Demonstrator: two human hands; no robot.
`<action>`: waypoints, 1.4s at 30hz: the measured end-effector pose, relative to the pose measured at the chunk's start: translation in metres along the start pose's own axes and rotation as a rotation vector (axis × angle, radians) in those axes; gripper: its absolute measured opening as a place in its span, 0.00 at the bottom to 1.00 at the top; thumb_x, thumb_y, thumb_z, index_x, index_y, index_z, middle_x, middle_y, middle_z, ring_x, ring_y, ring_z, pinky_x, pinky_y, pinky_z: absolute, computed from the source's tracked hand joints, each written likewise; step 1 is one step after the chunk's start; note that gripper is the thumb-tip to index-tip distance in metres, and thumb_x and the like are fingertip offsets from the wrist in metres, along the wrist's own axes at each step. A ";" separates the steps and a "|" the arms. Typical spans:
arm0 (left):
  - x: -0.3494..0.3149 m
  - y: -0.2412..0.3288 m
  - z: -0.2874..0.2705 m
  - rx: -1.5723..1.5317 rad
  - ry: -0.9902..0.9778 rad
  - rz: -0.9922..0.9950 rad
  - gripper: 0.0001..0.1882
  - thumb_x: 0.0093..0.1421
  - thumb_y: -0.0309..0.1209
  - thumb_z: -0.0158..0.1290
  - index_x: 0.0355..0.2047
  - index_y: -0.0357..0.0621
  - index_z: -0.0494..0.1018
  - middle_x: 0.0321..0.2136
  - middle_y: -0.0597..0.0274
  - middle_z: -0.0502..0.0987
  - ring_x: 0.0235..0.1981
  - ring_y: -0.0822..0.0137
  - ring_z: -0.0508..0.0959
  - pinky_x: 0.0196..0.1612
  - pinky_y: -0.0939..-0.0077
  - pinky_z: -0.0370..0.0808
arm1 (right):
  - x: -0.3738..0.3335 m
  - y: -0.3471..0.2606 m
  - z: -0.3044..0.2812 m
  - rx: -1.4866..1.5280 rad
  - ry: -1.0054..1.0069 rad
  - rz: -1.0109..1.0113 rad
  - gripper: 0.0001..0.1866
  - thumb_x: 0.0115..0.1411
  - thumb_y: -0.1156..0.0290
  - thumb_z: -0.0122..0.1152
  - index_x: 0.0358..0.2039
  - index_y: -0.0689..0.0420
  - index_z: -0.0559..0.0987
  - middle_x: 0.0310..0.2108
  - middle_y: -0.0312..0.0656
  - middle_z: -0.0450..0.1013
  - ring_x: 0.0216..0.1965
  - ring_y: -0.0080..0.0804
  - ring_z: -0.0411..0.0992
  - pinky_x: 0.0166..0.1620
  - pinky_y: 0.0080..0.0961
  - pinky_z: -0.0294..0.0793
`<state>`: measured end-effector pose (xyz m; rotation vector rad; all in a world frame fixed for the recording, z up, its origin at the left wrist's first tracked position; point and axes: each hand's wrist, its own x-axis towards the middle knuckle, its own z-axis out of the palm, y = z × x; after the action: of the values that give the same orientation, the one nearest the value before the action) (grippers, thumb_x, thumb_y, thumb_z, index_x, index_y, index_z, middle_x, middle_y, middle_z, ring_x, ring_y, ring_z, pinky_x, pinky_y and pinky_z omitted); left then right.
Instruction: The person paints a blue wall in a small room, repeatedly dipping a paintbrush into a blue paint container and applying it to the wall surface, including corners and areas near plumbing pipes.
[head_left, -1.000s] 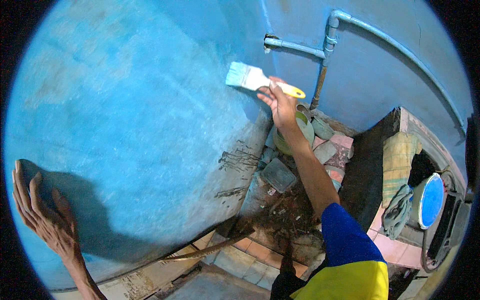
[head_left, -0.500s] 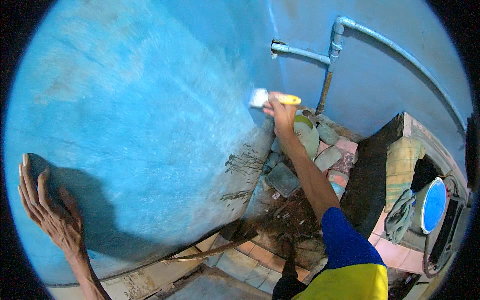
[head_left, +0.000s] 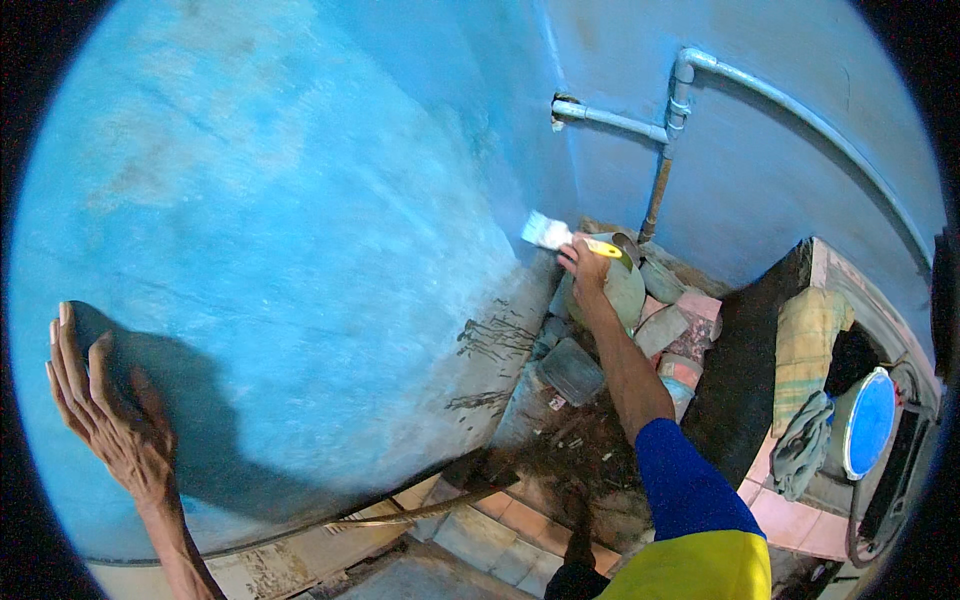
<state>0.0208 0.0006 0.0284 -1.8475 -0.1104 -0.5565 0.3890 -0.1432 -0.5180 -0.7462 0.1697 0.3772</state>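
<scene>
My right hand point(head_left: 590, 268) is closed round the yellow handle of a paintbrush point(head_left: 549, 231). Its pale bristles, tinged with blue, point left toward the wall corner; whether they touch the surface I cannot tell. A blue wall point(head_left: 330, 240) fills the left side, with patchy grey low down and dark streaks near its bottom right. Against that wall at the far left rests my left hand point(head_left: 115, 410), fingers stretched and holding nothing, its shadow falling beside it.
Pale blue pipes point(head_left: 680, 90) run along the right wall. Rubble and old containers point(head_left: 660, 330) lie in the corner. A dark ledge point(head_left: 745, 370) carries a checked cloth point(head_left: 808, 340); a bucket of blue paint point(head_left: 868, 424) stands at the right beside a grey rag point(head_left: 803, 445).
My right hand and the paintbrush have moved down and slightly right along the corner. The left hand stays on the wall; the whole view has shifted a little.
</scene>
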 end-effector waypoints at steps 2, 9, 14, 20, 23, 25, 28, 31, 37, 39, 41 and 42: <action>0.000 -0.002 0.002 -0.027 0.026 -0.003 0.22 0.63 0.35 0.44 0.58 0.47 0.60 0.63 0.51 0.58 0.65 0.53 0.57 0.66 0.54 0.52 | 0.004 0.004 -0.001 -0.147 0.087 0.000 0.19 0.59 0.68 0.59 0.47 0.64 0.72 0.40 0.45 0.74 0.38 0.34 0.76 0.36 0.29 0.80; 0.000 0.005 -0.002 -0.012 0.006 -0.029 0.18 0.64 0.32 0.43 0.55 0.48 0.60 0.63 0.52 0.59 0.65 0.54 0.56 0.68 0.54 0.49 | -0.034 -0.103 0.154 -0.341 -0.173 -0.260 0.14 0.58 0.69 0.60 0.41 0.65 0.76 0.35 0.43 0.76 0.32 0.30 0.77 0.28 0.23 0.79; 0.000 0.004 -0.006 -0.054 0.004 -0.045 0.18 0.63 0.32 0.45 0.53 0.47 0.61 0.63 0.50 0.59 0.65 0.52 0.57 0.66 0.54 0.51 | -0.083 -0.206 0.247 -0.006 -0.451 -0.348 0.16 0.59 0.70 0.59 0.45 0.63 0.73 0.38 0.44 0.74 0.36 0.34 0.75 0.35 0.28 0.80; 0.000 0.005 -0.006 -0.057 -0.001 -0.056 0.19 0.62 0.30 0.45 0.54 0.46 0.61 0.63 0.49 0.59 0.65 0.53 0.57 0.66 0.54 0.51 | -0.067 -0.126 0.196 0.184 -0.393 -0.189 0.19 0.61 0.69 0.58 0.50 0.62 0.69 0.42 0.44 0.72 0.41 0.35 0.74 0.41 0.33 0.79; 0.001 0.003 -0.008 -0.047 -0.017 -0.066 0.19 0.62 0.30 0.45 0.53 0.46 0.61 0.63 0.49 0.59 0.64 0.52 0.58 0.67 0.54 0.51 | -0.057 -0.063 0.111 0.050 -0.189 -0.057 0.16 0.61 0.70 0.57 0.48 0.61 0.70 0.42 0.43 0.73 0.39 0.34 0.75 0.39 0.31 0.79; 0.003 0.002 -0.008 -0.058 0.000 -0.063 0.19 0.62 0.30 0.46 0.53 0.46 0.61 0.63 0.50 0.59 0.65 0.53 0.58 0.67 0.54 0.50 | -0.052 -0.039 0.070 -0.120 0.012 -0.063 0.16 0.59 0.67 0.61 0.45 0.62 0.73 0.39 0.45 0.74 0.38 0.36 0.77 0.32 0.29 0.81; 0.004 0.005 -0.006 -0.062 -0.004 -0.070 0.19 0.62 0.30 0.46 0.53 0.47 0.61 0.63 0.51 0.59 0.65 0.54 0.57 0.67 0.55 0.50 | -0.050 -0.048 0.066 -0.227 0.039 -0.080 0.15 0.58 0.69 0.61 0.43 0.62 0.74 0.38 0.45 0.75 0.36 0.35 0.77 0.28 0.26 0.80; 0.001 0.007 -0.005 -0.054 -0.021 -0.070 0.19 0.62 0.30 0.46 0.53 0.47 0.61 0.63 0.51 0.59 0.65 0.56 0.57 0.67 0.56 0.50 | -0.058 -0.088 0.143 -0.216 -0.126 -0.201 0.14 0.58 0.68 0.61 0.41 0.63 0.75 0.36 0.45 0.75 0.32 0.31 0.77 0.29 0.26 0.79; -0.001 0.005 -0.006 -0.039 -0.005 -0.067 0.18 0.62 0.31 0.46 0.53 0.47 0.61 0.63 0.51 0.59 0.65 0.55 0.57 0.67 0.56 0.50 | -0.081 -0.217 0.257 0.129 -0.449 -0.400 0.16 0.59 0.72 0.57 0.46 0.65 0.71 0.38 0.45 0.74 0.36 0.31 0.75 0.35 0.29 0.80; -0.002 0.006 -0.005 -0.043 -0.001 -0.072 0.18 0.62 0.31 0.46 0.53 0.47 0.61 0.63 0.51 0.59 0.65 0.55 0.57 0.67 0.55 0.50 | -0.069 -0.213 0.252 0.242 -0.548 -0.374 0.18 0.60 0.71 0.57 0.48 0.65 0.69 0.40 0.46 0.73 0.38 0.32 0.75 0.37 0.31 0.80; -0.003 0.005 -0.004 -0.048 0.009 -0.076 0.18 0.62 0.31 0.46 0.53 0.47 0.61 0.63 0.50 0.59 0.65 0.55 0.57 0.67 0.55 0.50 | -0.050 -0.177 0.228 0.194 -0.512 -0.326 0.19 0.61 0.70 0.56 0.51 0.64 0.68 0.43 0.46 0.72 0.40 0.34 0.74 0.39 0.32 0.80; -0.004 0.005 -0.004 -0.043 0.001 -0.075 0.18 0.62 0.31 0.45 0.52 0.47 0.61 0.63 0.50 0.59 0.65 0.55 0.57 0.67 0.55 0.50 | -0.042 -0.149 0.209 0.250 -0.443 -0.232 0.18 0.61 0.70 0.57 0.49 0.62 0.69 0.42 0.46 0.73 0.41 0.37 0.75 0.40 0.35 0.78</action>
<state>0.0179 -0.0040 0.0236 -1.8911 -0.1680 -0.6162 0.4123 -0.1107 -0.2603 -0.4157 -0.2820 0.2854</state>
